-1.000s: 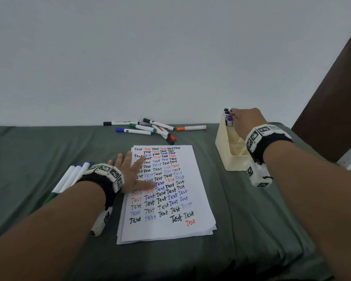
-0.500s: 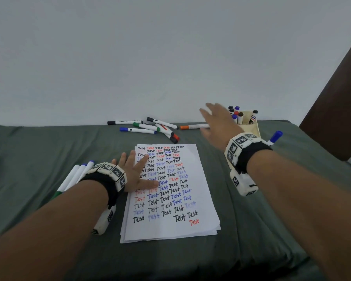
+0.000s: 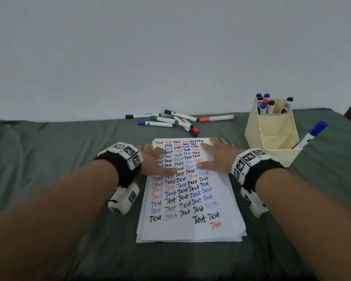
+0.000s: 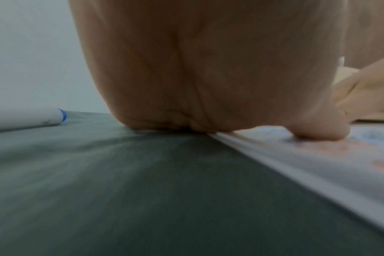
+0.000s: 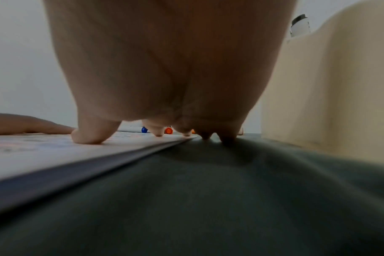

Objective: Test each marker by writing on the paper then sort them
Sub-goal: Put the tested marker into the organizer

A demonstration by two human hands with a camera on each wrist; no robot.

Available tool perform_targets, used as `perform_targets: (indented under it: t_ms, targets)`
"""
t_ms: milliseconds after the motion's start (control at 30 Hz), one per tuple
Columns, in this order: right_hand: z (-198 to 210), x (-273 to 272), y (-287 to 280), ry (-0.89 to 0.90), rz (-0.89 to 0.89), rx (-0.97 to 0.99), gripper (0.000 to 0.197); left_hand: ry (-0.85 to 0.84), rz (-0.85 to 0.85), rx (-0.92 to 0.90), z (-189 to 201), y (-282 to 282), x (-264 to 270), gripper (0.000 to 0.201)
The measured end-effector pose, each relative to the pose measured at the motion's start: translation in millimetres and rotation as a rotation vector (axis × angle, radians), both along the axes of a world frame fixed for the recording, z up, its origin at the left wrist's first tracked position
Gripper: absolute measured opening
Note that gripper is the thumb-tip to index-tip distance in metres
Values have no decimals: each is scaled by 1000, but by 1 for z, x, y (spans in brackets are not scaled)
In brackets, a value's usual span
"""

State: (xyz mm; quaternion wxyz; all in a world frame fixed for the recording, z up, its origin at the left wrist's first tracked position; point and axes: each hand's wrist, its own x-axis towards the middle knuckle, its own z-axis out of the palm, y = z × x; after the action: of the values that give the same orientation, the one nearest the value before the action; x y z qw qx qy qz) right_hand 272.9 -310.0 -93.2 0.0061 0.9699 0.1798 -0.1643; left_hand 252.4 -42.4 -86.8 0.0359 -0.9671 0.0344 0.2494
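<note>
Right hand [image 5: 164,69] flat, fingertips [image 5: 88,138] on paper [image 5: 44,149], beside cream organizer [image 5: 329,86].

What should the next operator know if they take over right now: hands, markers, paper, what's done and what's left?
Left hand: flat on the paper's left edge, holding nothing.
Right hand: flat on its right edge, holding nothing.
Paper: nearly full of "Test" words in black, blue and red.
Done: several markers stand in the back compartment of the cream organizer; one blue-capped marker leans in the front one. At least one more lies left of the left hand, seen in the left wrist view.
Left: the loose pile beyond the paper still needs testing and sorting.
</note>
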Motion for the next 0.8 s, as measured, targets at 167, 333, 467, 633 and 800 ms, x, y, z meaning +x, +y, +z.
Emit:
perform_targets:
  t_ms: [167,333,467,633,800]
  targets:
    - [4,1,1,21,-10,42,90,-296,51,-67,18,9,60,108]
    - [1,1,0,11,-9,58,92,-402,-21,36,16,29,99,75]
    - [0,2,0,6,-10,76,91,-438,-2,137,15,37,114,61]
    - [1,3,2,10,-27,130,90,-394,-24,161,11,39,117,38]
    - [4,3,2,-29,-24,209,86,-414,-29,31,15,36,103,19]
